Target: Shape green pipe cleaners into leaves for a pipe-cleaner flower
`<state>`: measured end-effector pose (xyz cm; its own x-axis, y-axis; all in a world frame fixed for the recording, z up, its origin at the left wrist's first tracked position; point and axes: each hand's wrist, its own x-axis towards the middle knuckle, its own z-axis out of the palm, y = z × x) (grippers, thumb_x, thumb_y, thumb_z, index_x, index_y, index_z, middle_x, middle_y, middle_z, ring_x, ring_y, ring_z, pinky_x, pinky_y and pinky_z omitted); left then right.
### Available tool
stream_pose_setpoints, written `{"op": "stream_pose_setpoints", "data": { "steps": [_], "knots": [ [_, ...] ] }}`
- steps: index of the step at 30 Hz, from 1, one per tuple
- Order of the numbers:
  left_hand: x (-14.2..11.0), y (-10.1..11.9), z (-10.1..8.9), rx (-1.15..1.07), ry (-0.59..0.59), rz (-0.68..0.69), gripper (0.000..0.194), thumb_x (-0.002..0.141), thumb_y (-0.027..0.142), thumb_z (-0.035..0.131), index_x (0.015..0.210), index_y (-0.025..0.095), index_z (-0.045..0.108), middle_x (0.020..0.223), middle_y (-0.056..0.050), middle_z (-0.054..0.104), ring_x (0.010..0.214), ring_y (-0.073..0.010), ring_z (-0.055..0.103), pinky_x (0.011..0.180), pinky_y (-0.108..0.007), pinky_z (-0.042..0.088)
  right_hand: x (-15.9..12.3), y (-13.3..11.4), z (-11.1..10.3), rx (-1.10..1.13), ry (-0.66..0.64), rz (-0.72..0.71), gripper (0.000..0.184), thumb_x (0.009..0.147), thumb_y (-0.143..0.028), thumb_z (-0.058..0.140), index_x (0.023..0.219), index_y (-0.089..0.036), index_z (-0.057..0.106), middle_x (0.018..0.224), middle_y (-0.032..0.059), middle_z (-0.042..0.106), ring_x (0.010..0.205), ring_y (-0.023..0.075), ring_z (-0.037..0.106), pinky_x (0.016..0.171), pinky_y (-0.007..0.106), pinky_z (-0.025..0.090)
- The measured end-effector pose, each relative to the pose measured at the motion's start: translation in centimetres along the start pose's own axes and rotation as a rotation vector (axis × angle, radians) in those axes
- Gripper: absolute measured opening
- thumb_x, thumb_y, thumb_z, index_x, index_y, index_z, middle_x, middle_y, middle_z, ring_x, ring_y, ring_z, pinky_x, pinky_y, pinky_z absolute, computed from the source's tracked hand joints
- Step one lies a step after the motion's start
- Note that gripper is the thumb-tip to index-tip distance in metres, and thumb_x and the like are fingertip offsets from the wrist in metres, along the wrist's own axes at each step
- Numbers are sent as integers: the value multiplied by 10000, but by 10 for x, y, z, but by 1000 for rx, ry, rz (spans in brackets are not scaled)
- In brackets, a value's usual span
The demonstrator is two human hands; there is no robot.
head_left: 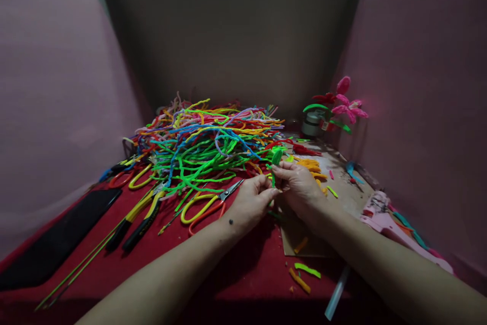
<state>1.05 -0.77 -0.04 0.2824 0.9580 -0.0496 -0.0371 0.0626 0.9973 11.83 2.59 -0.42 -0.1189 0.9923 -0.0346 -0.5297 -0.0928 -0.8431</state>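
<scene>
A green pipe-cleaner piece (277, 156), leaf-shaped at its top, stands upright between my two hands. My right hand (302, 185) pinches it between thumb and fingertips. Just below, my left hand (253, 201) has its fingers closed at the lower end of the same piece; the exact grip there is partly hidden. Behind the hands lies a big heap of pipe cleaners (213, 137) in many colours, with green ones nearest. Scissors (201, 208) with yellow and orange handles lie beside my left hand, blades pointing toward it.
Pliers (142, 218) and a black flat object (63, 236) lie left on the red cloth (243, 274). Cardboard (304, 241), orange pieces (310, 165) and a pink glue gun (403, 239) are right. A glue stick (338, 292) lies in front. Pink pipe-cleaner flowers (350, 108) stand behind.
</scene>
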Motion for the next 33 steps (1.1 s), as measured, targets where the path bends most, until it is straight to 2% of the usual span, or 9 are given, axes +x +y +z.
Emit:
{"op": "stream_pose_setpoints", "data": {
  "steps": [5, 8, 10, 13, 14, 17, 19, 25, 33],
  "knots": [
    [-5, 0, -1, -44, -118, -156, 194, 675, 288, 570, 636, 184, 411, 440, 84, 427, 278, -22, 238, 299, -160, 152, 3, -6, -4, -30, 36, -27, 258, 497, -198, 733, 575, -160, 489, 463, -75, 430, 402, 44, 331, 416, 213, 211],
    [-4, -1, -12, 127, -218, -240, 158, 668, 268, 560, 600, 177, 450, 413, 71, 424, 269, -39, 267, 300, -173, 160, 5, -16, -5, -38, 31, -106, 227, 521, -225, 724, 602, -159, 522, 531, -52, 499, 470, 62, 406, 470, 213, 285],
    [-1, 2, -22, 301, -152, -176, 151, 661, 241, 564, 564, 162, 480, 420, 54, 439, 305, -49, 330, 328, -178, 204, 5, -19, -5, -59, 20, -124, 218, 532, -241, 722, 609, -160, 535, 568, -38, 534, 507, 74, 441, 511, 222, 317],
    [5, 12, -34, 346, 219, 149, 133, 702, 269, 560, 644, 150, 549, 512, 46, 477, 408, -46, 380, 411, -174, 284, 3, -16, -6, -137, -41, -59, 226, 558, -281, 722, 590, -157, 535, 536, -37, 523, 476, 74, 420, 508, 233, 308],
    [6, 16, -36, 298, 248, 187, 143, 713, 295, 564, 729, 153, 576, 551, 44, 501, 422, -46, 380, 424, -177, 296, 1, -13, -7, -156, -69, -19, 228, 571, -295, 716, 588, -154, 538, 522, -38, 516, 461, 72, 406, 497, 234, 297],
    [6, 23, -34, 182, 149, 187, 276, 683, 333, 626, 884, 148, 595, 657, 17, 569, 470, -55, 417, 451, -188, 322, -4, -4, -7, -223, -148, 41, 215, 615, -306, 688, 584, -143, 551, 496, -40, 496, 438, 63, 374, 468, 228, 256],
    [5, 22, -31, 134, 111, 169, 271, 645, 326, 667, 823, 131, 604, 627, 15, 563, 465, -59, 423, 444, -193, 314, -7, -1, -7, -269, -178, 22, 211, 633, -286, 672, 558, -140, 539, 476, -47, 471, 432, 56, 361, 459, 224, 241],
    [9, 12, -33, -140, 175, 119, 191, 628, 281, 678, 674, 135, 565, 522, 40, 504, 407, -42, 398, 417, -182, 293, -16, -3, -2, -381, -243, 76, 174, 631, -242, 638, 540, -143, 527, 474, -48, 465, 424, 59, 379, 457, 225, 274],
    [4, 18, -33, -25, 77, 55, 239, 639, 321, 678, 618, 126, 541, 457, 51, 463, 365, -31, 350, 376, -179, 226, -19, -4, 0, -382, -203, 109, 102, 642, -227, 608, 591, -145, 576, 482, -43, 471, 414, 54, 360, 437, 216, 265]
  ]
}}
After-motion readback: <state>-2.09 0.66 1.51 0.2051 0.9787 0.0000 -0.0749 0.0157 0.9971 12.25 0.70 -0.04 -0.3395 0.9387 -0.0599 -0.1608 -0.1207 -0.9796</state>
